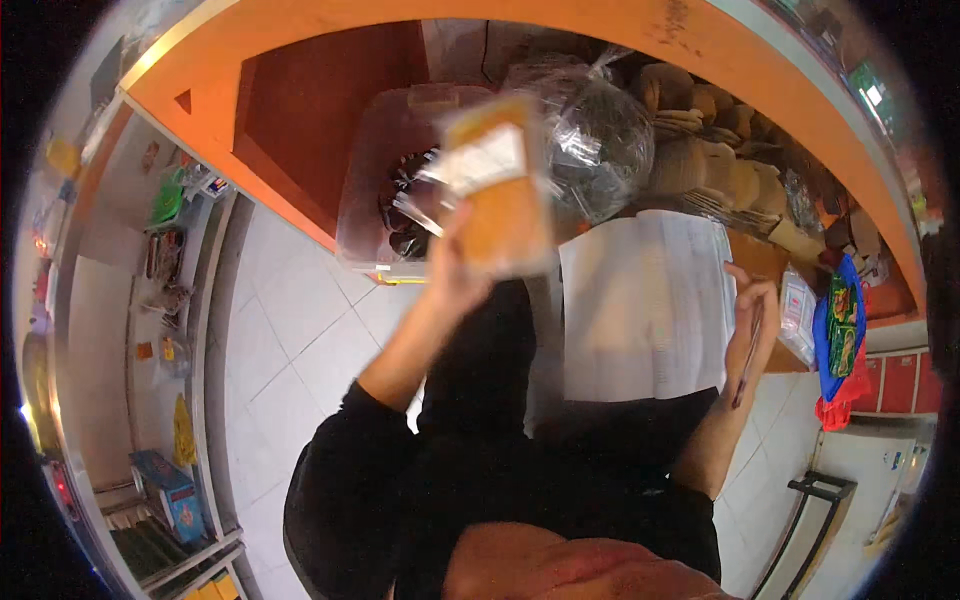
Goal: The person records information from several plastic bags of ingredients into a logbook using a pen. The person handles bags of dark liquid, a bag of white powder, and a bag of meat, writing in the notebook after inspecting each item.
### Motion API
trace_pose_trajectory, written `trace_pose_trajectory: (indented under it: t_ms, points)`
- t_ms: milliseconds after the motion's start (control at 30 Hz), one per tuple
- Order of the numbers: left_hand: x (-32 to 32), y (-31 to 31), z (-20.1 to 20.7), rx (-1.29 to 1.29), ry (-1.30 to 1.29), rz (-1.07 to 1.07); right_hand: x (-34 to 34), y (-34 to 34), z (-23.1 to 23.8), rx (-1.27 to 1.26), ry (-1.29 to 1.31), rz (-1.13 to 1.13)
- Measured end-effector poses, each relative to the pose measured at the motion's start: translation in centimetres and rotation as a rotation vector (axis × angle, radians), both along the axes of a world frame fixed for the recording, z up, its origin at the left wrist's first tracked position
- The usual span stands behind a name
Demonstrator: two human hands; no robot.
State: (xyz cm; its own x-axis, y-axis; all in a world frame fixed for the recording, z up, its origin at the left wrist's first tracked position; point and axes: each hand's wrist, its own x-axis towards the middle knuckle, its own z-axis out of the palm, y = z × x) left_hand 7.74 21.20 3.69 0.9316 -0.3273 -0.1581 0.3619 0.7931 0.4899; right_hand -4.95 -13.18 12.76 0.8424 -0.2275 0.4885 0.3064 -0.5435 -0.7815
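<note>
Raised in front of me, my left hand (462, 280) grips the lower left side of a flat rectangular orange-brown pack (510, 222) with a white label across its upper part. Motion blurs the pack, and its contents are unclear. An open notebook (640, 320) with writing on its pages lies just right of my legs. Along its right edge my right hand (757, 305) is curled round a thin dark pen (747, 370), whose end points down toward my wrist.
Behind the pack, a clear plastic bin (358, 215) holds dark items. A large clear plastic bag (610, 150) sits beside it, then stacks of tan rounded pieces (735, 175). An orange counter edge (590, 32) arches above. Blue and green packets (840, 325) hang at right; shelves (105, 350) stand left.
</note>
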Motion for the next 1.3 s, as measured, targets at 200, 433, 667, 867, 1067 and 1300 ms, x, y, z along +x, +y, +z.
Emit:
trace_pose_trajectory:
  t_ms: [200, 433, 667, 867, 1067, 1300]
  points:
    - [8.9, 5.1, -6.4, 0.386, 0.246, 0.185, -3.6, -10.8, -5.4, -0.056, 0.033, -0.436]
    - [-2.4, -1.2, -5.2, 1.991, -1.017, 0.575, -9.4, -25.9, -11.4, -0.575, 0.277, -0.919]
    - [-0.8, -2.4, -8.7, 2.17, -1.104, 0.578, -6.7, -29.5, -13.0, -0.956, 0.135, -1.221]
    - [-0.7, -2.1, -9.3, 2.114, -0.996, 0.718, -2.5, -26.4, -13.2, -0.617, 0.441, -1.157]
    - [-0.7, -5.3, -8.2, 1.814, -1.167, 0.683, -1.2, -18.8, -10.0, -0.412, 0.362, -0.844]
    - [-1.0, -9.7, -4.2, 1.418, -1.219, 0.519, -10.7, -27.2, -13.8, -0.27, 0.089, -1.515]
